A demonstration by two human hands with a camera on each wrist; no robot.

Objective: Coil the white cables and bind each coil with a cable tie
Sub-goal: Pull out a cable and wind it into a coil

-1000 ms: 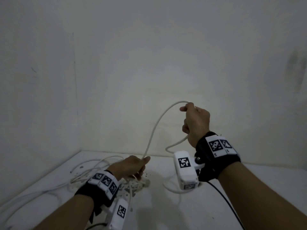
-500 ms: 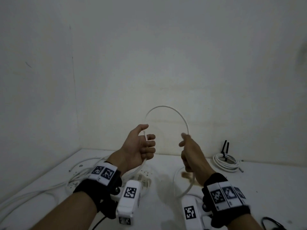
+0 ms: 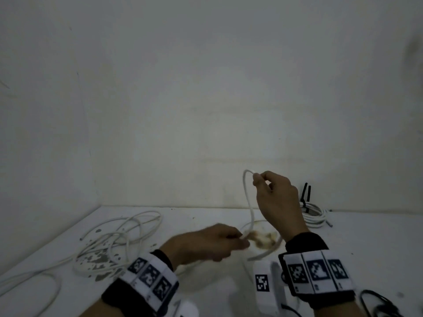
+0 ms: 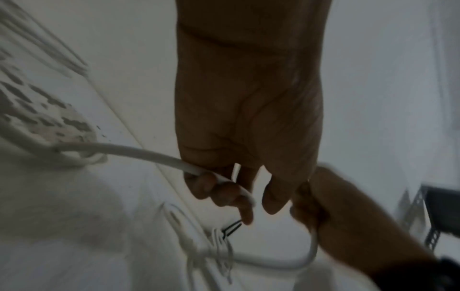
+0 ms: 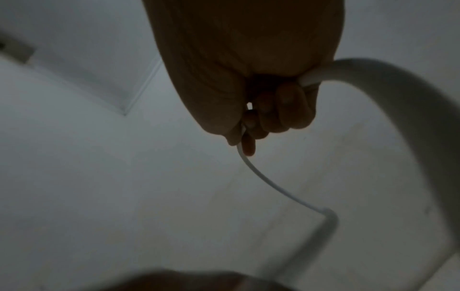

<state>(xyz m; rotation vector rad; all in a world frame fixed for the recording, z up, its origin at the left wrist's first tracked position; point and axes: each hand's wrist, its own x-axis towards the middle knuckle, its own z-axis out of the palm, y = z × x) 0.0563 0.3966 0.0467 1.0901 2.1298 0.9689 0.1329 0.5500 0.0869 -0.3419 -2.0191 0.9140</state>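
Smooth white cable [image 3: 248, 202] arched between hands

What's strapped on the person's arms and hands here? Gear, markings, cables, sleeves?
Both hands are bare, and so are the forearms: no sleeves or gloves. Each wrist wears a black wrist strap (left, right) topped by a white band of three black-and-white square fiducial tags. A white boxy wrist camera, itself tagged, hangs beside the right wrist; a thin black cable trails near that arm.
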